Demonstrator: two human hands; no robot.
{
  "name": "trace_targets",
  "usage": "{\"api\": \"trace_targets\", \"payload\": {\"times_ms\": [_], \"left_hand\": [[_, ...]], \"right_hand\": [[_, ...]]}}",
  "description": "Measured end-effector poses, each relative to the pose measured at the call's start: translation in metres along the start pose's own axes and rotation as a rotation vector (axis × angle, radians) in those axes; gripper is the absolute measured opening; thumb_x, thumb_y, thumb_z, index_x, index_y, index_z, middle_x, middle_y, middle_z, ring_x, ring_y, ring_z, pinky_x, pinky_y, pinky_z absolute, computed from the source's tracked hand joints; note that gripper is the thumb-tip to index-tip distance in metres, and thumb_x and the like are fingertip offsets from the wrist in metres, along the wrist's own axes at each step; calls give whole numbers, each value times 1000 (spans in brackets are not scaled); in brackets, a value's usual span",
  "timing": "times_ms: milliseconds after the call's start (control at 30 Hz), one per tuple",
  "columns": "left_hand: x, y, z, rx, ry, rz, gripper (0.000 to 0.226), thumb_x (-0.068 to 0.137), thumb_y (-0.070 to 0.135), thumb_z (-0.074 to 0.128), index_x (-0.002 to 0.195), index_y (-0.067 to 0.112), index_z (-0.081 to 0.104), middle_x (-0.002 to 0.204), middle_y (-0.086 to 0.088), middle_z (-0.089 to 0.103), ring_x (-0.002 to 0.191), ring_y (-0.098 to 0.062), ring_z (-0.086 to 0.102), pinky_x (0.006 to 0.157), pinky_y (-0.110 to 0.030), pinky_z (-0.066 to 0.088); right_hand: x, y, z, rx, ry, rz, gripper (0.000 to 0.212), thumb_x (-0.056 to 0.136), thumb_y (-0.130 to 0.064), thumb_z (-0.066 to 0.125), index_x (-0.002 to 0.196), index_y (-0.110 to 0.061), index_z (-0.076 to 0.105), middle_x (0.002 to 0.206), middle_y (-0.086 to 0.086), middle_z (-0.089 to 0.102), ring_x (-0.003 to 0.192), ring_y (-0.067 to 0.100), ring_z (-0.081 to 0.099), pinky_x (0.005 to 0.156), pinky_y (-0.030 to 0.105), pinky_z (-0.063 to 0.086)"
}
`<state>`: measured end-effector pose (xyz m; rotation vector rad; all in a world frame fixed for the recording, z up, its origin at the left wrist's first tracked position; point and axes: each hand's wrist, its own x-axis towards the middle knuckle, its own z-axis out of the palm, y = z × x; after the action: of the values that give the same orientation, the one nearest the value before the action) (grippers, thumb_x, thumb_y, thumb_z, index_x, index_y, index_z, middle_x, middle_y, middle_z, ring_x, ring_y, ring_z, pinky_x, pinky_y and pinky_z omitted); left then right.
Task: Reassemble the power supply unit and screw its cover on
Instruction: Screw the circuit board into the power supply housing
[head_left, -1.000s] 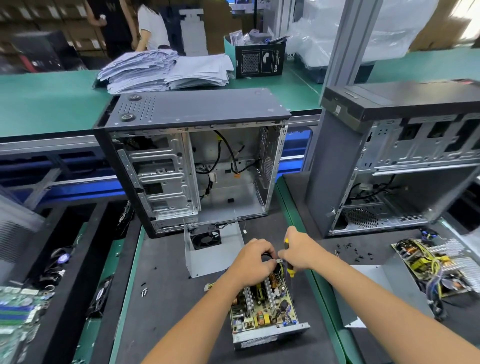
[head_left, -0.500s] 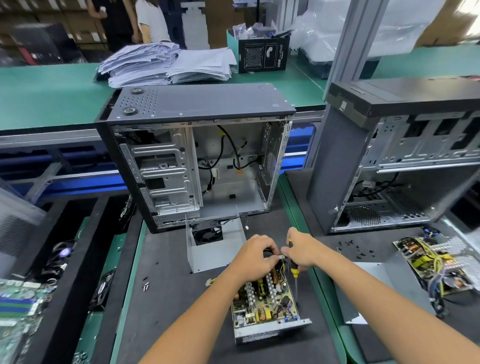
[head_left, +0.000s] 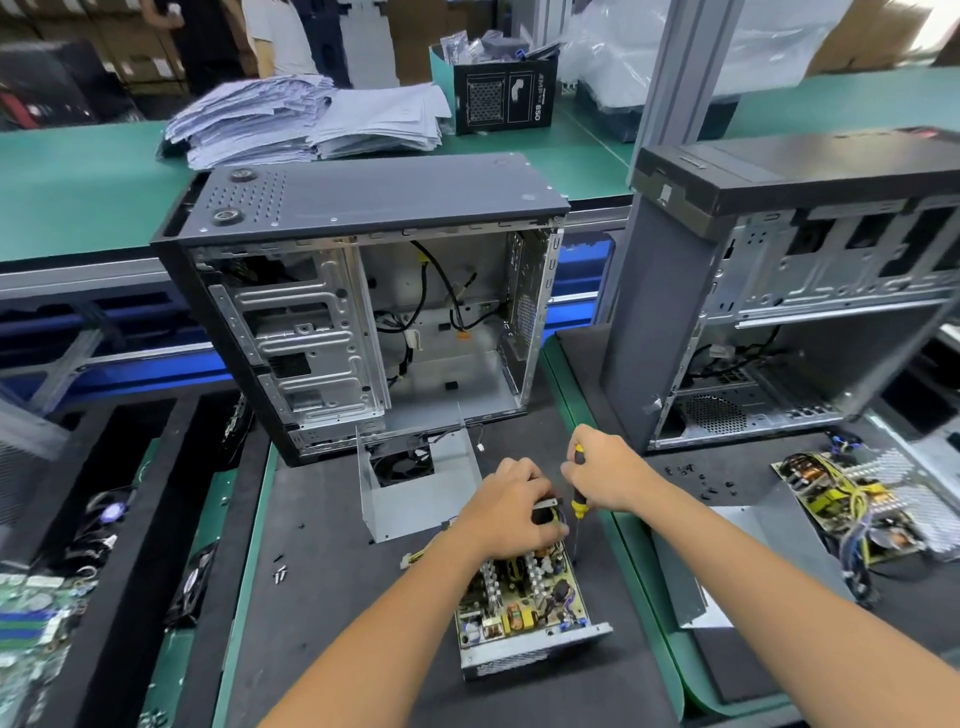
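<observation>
Uncovered, the power supply unit (head_left: 522, 608) shows its board; left hand (head_left: 511, 512) grips it, right hand (head_left: 605, 470) grips screwdriver (head_left: 577, 501).

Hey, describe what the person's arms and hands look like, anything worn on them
Both forearms are bare as far as the frame shows: no sleeves, gloves, watch or wrist strap in view. The left hand and right hand show no rings or markings that can be made out. Upper arms are out of frame.
</observation>
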<state>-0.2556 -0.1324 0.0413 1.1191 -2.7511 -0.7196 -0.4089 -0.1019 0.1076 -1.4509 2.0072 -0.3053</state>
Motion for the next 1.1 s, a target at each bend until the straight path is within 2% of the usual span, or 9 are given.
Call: {"api": "trace_targets", "payload": {"times_ms": [67, 200, 300, 400, 533, 633, 700, 867, 1100], "left_hand": [[0, 3, 4, 64, 22, -5, 48, 82, 54, 59, 112, 17, 58, 112, 0, 44, 107, -19, 36, 87, -35, 38], [-1, 3, 6, 97, 53, 23, 46, 81, 52, 59, 111, 18, 54, 113, 1, 44, 107, -18, 35, 86, -34, 36], [-4, 5, 4, -6, 113, 26, 46, 77, 46, 63, 116, 26, 49, 112, 7, 46, 107, -15, 36, 85, -32, 33], [-7, 10, 1, -127, 237, 24, 36, 75, 47, 66, 103, 31, 49, 101, 14, 42, 96, -10, 32, 80, -30, 25], [-7, 19, 2, -188, 206, 15, 36, 72, 58, 70, 90, 30, 55, 93, 13, 49, 90, -7, 36, 84, -28, 28], [-3, 21, 2, -235, 200, -37, 38, 68, 61, 72, 89, 33, 57, 93, 14, 50, 90, -4, 38, 84, -26, 29], [0, 21, 0, -234, 183, -49, 35, 69, 60, 72, 89, 33, 60, 91, 16, 49, 91, -5, 40, 85, -27, 30], [-1, 23, -2, -251, 172, -51, 20, 75, 50, 72, 83, 32, 69, 85, 18, 46, 93, -8, 42, 85, -30, 28], [-1, 24, -1, -265, 136, -52, 16, 78, 45, 72, 79, 30, 66, 84, 20, 47, 92, -7, 41, 84, -31, 28]], "right_hand": [[-2, 1, -4, 12, 13, 1, 9, 91, -16, 51, 84, -17, 45, 90, 7, 59, 68, 24, 61, 64, 33, 53], [-5, 6, -10, 35, 48, -10, 4, 88, -14, 53, 86, -13, 48, 89, 9, 59, 74, 30, 66, 69, 42, 57], [-6, 6, -15, 57, 105, -21, 7, 87, -16, 55, 84, -12, 50, 85, 10, 61, 70, 30, 67, 63, 40, 56], [-6, 3, -23, 131, 196, -38, 11, 85, -18, 58, 80, -13, 50, 78, 8, 61, 59, 24, 64, 57, 36, 53], [-7, -1, -36, 215, 274, -65, 9, 83, -18, 57, 79, -14, 50, 70, 6, 59, 50, 22, 55, 54, 37, 53], [-5, -2, -43, 224, 302, -91, 7, 82, -18, 56, 79, -14, 51, 67, 4, 57, 45, 16, 49, 46, 28, 43], [-3, -4, -46, 215, 316, -107, 7, 82, -18, 56, 80, -14, 51, 67, 2, 57, 45, 14, 46, 46, 24, 37], [-3, -5, -48, 241, 329, -123, 7, 82, -17, 56, 79, -14, 50, 64, 3, 57, 41, 14, 44, 45, 24, 37], [0, -3, -45, 242, 333, -126, 7, 82, -18, 56, 78, -16, 50, 64, 1, 56, 44, 12, 42, 44, 22, 33]]}}
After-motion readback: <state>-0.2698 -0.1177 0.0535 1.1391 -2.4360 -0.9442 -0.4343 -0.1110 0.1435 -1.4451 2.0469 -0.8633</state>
